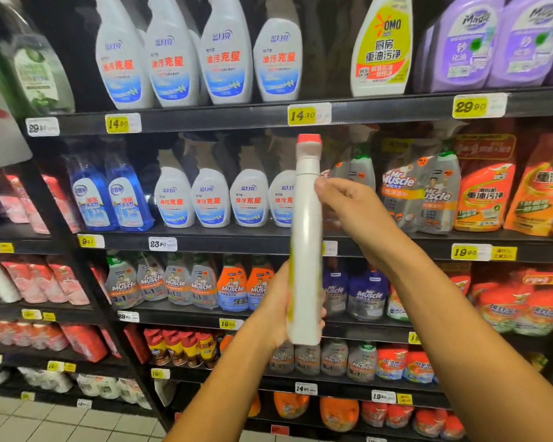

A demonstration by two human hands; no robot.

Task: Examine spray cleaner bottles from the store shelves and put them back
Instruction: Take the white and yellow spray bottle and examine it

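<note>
- Head view: I am holding a tall white cleaner bottle with a red cap upright in front of the store shelves, level with the second and third rows.
- My left hand is gripping the bottle near its base, fingers curled round the far side and thumb side toward me.
- My right hand is reaching in at the bottle's shoulder, thumb touching the white wall just under the neck; the other fingers are hidden behind the bottle, so I cannot tell how they are lying.
- Handling, as I am judging it: the plastic wall is looking stiff and smooth, likely a little slippery, and a full bottle this tall would be top-heavy, so I am keeping one hold low and one high instead of pinching the cap.
- Surface and room: the dark shelves are carrying white trigger spray bottles, blue glass-cleaner bottles, Mr Muscle sprays and orange refill pouches, with yellow price tags along the edges.
- A gap is showing on the top shelf beside the OMO bottle; pale floor tiles are lying below.
</note>
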